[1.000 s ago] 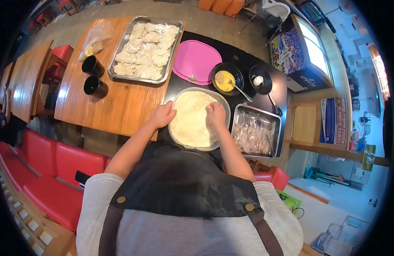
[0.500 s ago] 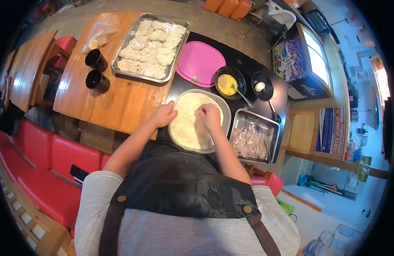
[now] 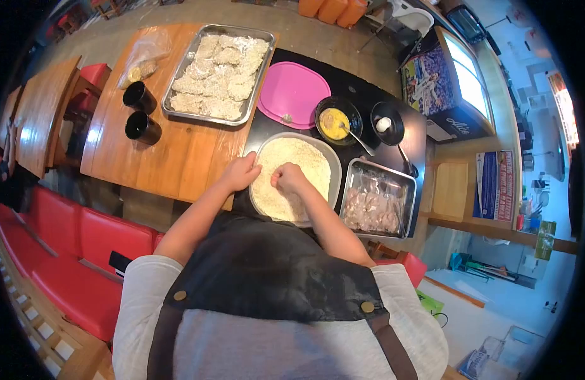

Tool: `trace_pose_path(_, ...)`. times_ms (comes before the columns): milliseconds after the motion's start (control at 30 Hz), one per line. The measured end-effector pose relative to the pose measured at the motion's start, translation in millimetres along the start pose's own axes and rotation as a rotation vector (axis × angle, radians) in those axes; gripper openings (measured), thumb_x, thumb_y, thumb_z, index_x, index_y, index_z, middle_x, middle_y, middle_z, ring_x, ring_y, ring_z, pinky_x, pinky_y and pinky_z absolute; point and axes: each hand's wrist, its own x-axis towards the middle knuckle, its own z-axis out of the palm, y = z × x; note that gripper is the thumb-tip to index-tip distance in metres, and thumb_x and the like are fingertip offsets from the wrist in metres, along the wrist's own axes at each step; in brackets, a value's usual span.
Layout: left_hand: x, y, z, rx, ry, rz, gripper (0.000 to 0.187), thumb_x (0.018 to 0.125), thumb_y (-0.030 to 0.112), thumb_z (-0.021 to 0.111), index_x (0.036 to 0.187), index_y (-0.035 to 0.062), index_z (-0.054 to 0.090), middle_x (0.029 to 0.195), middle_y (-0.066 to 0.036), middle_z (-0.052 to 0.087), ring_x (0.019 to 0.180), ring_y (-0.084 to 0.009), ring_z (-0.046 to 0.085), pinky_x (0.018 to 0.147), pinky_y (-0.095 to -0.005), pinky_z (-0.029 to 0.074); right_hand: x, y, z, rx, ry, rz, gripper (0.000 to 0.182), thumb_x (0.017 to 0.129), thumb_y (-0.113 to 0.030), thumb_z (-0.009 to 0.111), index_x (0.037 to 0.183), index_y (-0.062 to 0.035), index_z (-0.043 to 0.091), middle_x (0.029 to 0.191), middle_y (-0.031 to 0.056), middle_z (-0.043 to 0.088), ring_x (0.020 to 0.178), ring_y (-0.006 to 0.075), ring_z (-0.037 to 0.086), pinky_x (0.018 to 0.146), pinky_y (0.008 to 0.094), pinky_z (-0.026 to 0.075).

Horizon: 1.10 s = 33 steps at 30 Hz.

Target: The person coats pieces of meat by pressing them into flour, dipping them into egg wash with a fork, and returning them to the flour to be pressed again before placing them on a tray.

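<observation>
**Pressing crumbs at frame center**

We steady the crumb bowl [image 3: 330,166] with our left hand [image 3: 243,172] curled loosely on its rim. Our right hand [image 3: 289,178] pinches into the breadcrumbs [image 3: 305,158]. We'd press evenly; 1 tray of coated cutlets [image 3: 218,73] sits upper left.

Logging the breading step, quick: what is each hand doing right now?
Left hand: curled at the rim of the large round breadcrumb bowl; grip cannot be told.
Right hand: curled, pressing into the crumbs; contents hidden.
</observation>
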Motion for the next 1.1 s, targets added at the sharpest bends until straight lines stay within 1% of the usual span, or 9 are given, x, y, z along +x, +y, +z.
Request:
trace_pose_path(300,0,2,0,-0.011,0.036,0.032,0.029,0.08,0.029,0.054,0.085,0.002,0.043,0.066,-0.022,0.055,0.067,-0.0406,0.056,0.058,-0.048,0.041,-1,12,-24,0.012,-0.025,-0.004,0.006,0.065,-0.01,0.067,0.07,-0.0071,0.067,0.063,0.0065,0.063,0.059,0.0163,0.061,0.059,0.0287,0.048)
trace_pose_path(367,6,-6,2,-0.003,0.049,0.027,0.029,0.08,0.029,0.054,0.085,0.0021,0.043,0.066,-0.022,0.055,0.066,-0.0406,0.056,0.058,-0.048,0.041,-14,1,-38,0.065,0.321,0.189,0.017,0.064,-0.015,0.07,0.077,-0.0031,0.066,0.075,0.0135,0.065,0.073,0.024,0.062,0.068,0.033,0.049)
trace_pose_path(400,2,-9,7,0.0,0.036,0.02,0.029,0.08,0.029,0.054,0.084,0.0021,0.043,0.066,-0.022,0.055,0.066,-0.0407,0.056,0.058,-0.0481,0.041,-14,10,-38,-0.153,0.389,0.108,0.044,0.062,-0.028,0.076,0.092,0.001,0.063,0.096,0.0178,0.061,0.096,0.0302,0.055,0.082,0.0362,0.045)
trace_pose_path(500,2,-9,8,-0.032,0.048,0.031,0.028,0.08,0.028,0.054,0.084,0.0021,0.043,0.065,-0.022,0.055,0.065,-0.0407,0.055,0.057,-0.0478,0.041,-6,32,-23,-0.112,0.288,0.018,0.061,0.059,-0.037,0.078,0.099,0.0039,0.059,0.11,0.0207,0.054,0.108,0.0361,0.045,0.089,0.0393,0.04)
trace_pose_path(667,1,-4,4,-0.044,0.042,0.049,0.028,0.08,0.027,0.054,0.084,0.0022,0.043,0.065,-0.021,0.055,0.065,-0.0401,0.056,0.057,-0.0472,0.041,-9,13,-43,-0.057,-0.029,-0.002,0.049,0.058,-0.038,0.077,0.084,0.0007,0.062,0.088,0.0166,0.059,0.082,0.0299,0.058,0.071,0.0389,0.046)
trace_pose_path(733,1,-2,5,-0.058,0.058,0.047,0.028,0.08,0.027,0.054,0.083,0.0022,0.043,0.064,-0.021,0.055,0.065,-0.04,0.055,0.057,-0.047,0.041,-15,4,-50,-0.217,0.225,-0.078,0.046,0.057,-0.031,0.078,0.089,-0.0015,0.061,0.095,0.0159,0.058,0.088,0.0302,0.056,0.074,0.0397,0.045)
trace_pose_path(867,0,2,1,-0.025,0.022,-0.002,0.028,0.08,0.028,0.054,0.083,0.0019,0.042,0.064,-0.021,0.054,0.065,-0.0397,0.055,0.057,-0.0468,0.041,-40,-9,-69,-0.198,0.092,-0.275,0.053,0.054,-0.018,0.08,0.1,-0.0042,0.058,0.103,0.0153,0.057,0.098,0.0314,0.054,0.082,0.0387,0.044)
trace_pose_path(1033,1,-6,6,-0.039,0.028,0.018,0.029,0.08,0.028,0.054,0.083,0.0021,0.042,0.065,-0.02,0.055,0.065,-0.0397,0.055,0.057,-0.0464,0.041,-31,35,-62,-0.358,-0.03,-0.075,0.09,0.047,-0.033,0.085,0.122,-0.0015,0.048,0.115,0.0195,0.051,0.109,0.0321,0.049,0.096,0.0351,0.038)
trace_pose_path(1100,2,-8,7,-0.043,0.029,0.007,0.029,0.08,0.029,0.054,0.083,0.0022,0.042,0.064,-0.02,0.055,0.065,-0.0401,0.055,0.057,-0.0466,0.04,-36,48,-38,-0.339,0.173,-0.063,0.096,0.044,-0.036,0.086,0.124,-0.0018,0.046,0.121,0.0226,0.046,0.115,0.0334,0.044,0.098,0.0377,0.036)
